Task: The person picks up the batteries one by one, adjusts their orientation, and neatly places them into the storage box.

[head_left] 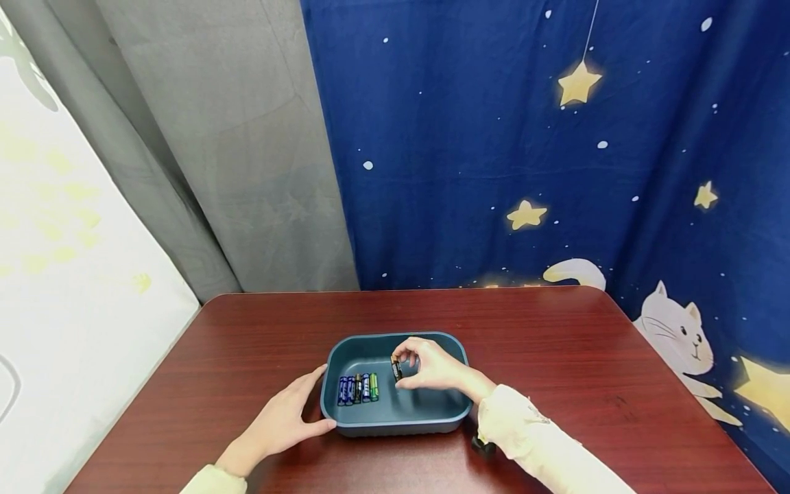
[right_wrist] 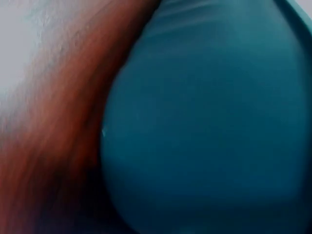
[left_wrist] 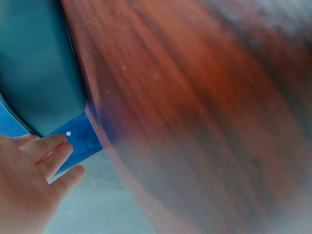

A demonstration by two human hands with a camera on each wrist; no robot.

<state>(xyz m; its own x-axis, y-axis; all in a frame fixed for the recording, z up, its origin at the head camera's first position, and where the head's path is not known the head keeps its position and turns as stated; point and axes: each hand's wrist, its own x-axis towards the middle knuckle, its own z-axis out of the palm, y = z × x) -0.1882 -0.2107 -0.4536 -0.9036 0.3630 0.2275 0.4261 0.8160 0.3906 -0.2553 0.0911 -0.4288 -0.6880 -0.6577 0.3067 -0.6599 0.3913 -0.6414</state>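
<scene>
A teal plastic basin (head_left: pixel 426 412) sits on the table. Inside it, toward the left, several batteries (head_left: pixel 358 389) lie side by side in a row, with blue, black-and-gold and green wrappers. My right hand (head_left: pixel 435 367) is over the basin and pinches a black-and-gold battery (head_left: pixel 397 369) between thumb and fingers, to the right of the row. My left hand (head_left: pixel 286 415) rests against the basin's left side, its fingers and thumb extended along the wall. In the left wrist view the left hand's fingers (left_wrist: pixel 51 156) lie straight by the rim. The right wrist view shows the basin's outer wall (right_wrist: pixel 204 117) up close, no hand.
The reddish-brown wooden table (head_left: pixel 259 343) extends around the basin. A small dark object (head_left: pixel 483 444) lies under the right forearm, beside the basin's near right corner. Behind the table hang a grey curtain (head_left: pixel 247 171) and a blue star-patterned curtain (head_left: pixel 457 137).
</scene>
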